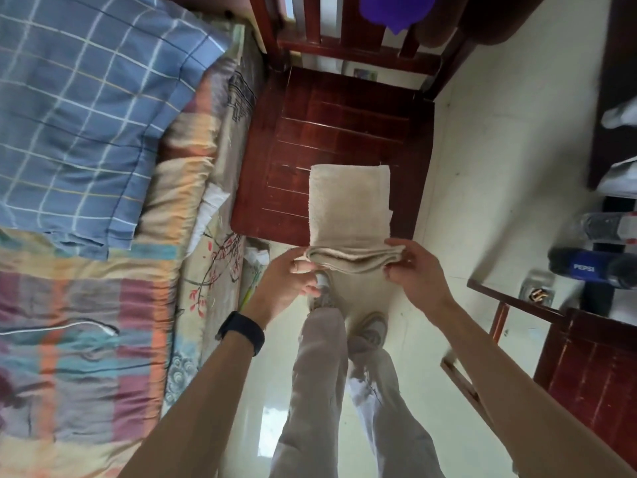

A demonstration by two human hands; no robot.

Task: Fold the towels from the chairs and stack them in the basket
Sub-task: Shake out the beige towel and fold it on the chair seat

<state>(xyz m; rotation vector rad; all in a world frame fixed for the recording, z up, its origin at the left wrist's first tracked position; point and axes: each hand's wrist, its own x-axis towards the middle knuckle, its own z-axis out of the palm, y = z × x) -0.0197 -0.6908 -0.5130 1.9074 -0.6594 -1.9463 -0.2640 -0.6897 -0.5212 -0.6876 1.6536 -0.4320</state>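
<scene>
The towel (350, 201) sat in the middle of the frame, beige, folded into a narrow stack of layers. Its far end reached out over the front right part of the chair (344, 122) seat, and whether it lay on the wood or hung just above it could not be told. The near edge, layers showing, hung past the seat's front rim, and that was where both hands had it.

The left hand (289, 281) took the left corner, its grip clamped on the towel with thumb on top and fingers curled beneath. The right hand (417, 270) matched it at the right corner, grip pinched tight on the same folded edge. The towel ran level between them. A dark band (241, 332) circled the left wrist.

Below the hands, pale trousers (310, 391) and a grey shoe (374, 327) stood on the glossy cream floor (499, 167), just short of the chair.

The chair was dark red wood, its slatted back up at the top of the frame. Something purple (396, 8) hung at the top edge above that back.

On the left ran the bed, right beside the chair. A blue checked pillow (86, 115) filled the upper left, and a striped quilt (69, 339) in pink, teal and orange lay under it, lower left.

Over on the right, a second red chair (593, 367) poked in at the lower edge, and a Pepsi bottle (593, 267) lay on its side above it.
</scene>
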